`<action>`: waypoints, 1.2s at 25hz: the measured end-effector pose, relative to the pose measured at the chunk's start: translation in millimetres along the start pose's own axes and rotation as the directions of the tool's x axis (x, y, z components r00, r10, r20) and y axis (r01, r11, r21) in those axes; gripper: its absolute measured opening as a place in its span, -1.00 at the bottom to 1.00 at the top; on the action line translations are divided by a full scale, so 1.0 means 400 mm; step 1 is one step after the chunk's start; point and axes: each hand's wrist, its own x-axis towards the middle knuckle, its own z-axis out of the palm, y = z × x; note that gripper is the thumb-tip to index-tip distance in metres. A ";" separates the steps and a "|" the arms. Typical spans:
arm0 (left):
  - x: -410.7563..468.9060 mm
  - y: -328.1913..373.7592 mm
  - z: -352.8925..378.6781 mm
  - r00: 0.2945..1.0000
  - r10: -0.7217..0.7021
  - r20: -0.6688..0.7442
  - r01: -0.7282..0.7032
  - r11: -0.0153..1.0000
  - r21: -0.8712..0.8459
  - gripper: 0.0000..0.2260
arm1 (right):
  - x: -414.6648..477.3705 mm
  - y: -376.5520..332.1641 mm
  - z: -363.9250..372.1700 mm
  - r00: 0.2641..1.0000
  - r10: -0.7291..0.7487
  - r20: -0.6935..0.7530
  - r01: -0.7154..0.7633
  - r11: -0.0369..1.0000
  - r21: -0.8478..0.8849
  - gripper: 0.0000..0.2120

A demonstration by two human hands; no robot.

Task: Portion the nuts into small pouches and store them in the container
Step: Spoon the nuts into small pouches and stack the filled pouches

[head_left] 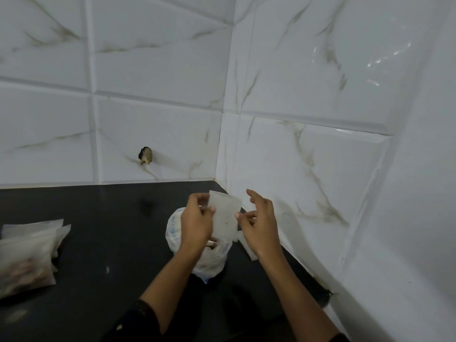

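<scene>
A small empty translucent pouch (225, 215) is held upright over the dark counter, between both hands. My left hand (197, 223) pinches its left edge with curled fingers. My right hand (259, 225) touches its right edge with thumb and a fingertip, the other fingers spread and lifted. Under the hands stands a crumpled clear plastic bag (209, 260) with nuts showing in its open mouth. More flat empty pouches (246, 245) lie on the counter behind my right wrist. Several filled pouches (27, 253) are piled at the left edge.
The black counter (111, 230) runs into a corner of white marbled tiles (296, 156) at the back and right. A dark broken hole (146, 155) marks the back wall. A dark rounded shape (256, 304) sits low between my forearms, unclear.
</scene>
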 end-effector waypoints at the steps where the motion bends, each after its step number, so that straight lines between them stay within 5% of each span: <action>1: 0.012 -0.011 -0.036 0.999 -0.021 0.030 0.022 1.000 -0.013 -0.81 | 0.004 -0.015 0.011 1.000 -0.015 0.018 0.015 1.000 -0.003 -0.52; 7: 0.051 -0.049 -0.182 0.974 0.058 0.221 -0.033 0.993 -0.114 -0.78 | 0.041 -0.061 0.081 0.983 0.026 0.181 -0.041 0.996 0.079 -0.86; 15: 0.085 -0.070 -0.216 0.940 0.188 0.284 -0.187 0.982 -0.030 -0.67 | 0.058 -0.076 0.140 0.985 0.073 0.154 -0.090 0.990 0.106 -0.94; 21: 0.079 -0.073 -0.227 0.911 0.176 0.372 -0.224 0.970 0.091 -0.73 | 0.057 -0.119 0.141 0.926 0.147 0.346 -0.208 0.967 0.145 -0.76; 25: 0.061 -0.060 -0.216 0.887 0.142 0.439 -0.353 0.822 0.447 -0.09 | 0.044 -0.123 0.164 0.888 0.207 0.410 -0.288 0.946 0.146 -0.73; 27: 0.060 -0.060 -0.214 0.886 0.165 0.434 -0.404 0.735 0.545 -0.08 | 0.038 -0.125 0.166 0.861 0.237 0.449 -0.317 0.942 0.111 -0.67; 30: 0.062 -0.064 -0.223 0.875 0.190 0.446 -0.397 0.809 0.434 -0.23 | 0.036 -0.125 0.160 0.857 0.261 0.444 -0.310 0.950 0.042 -0.49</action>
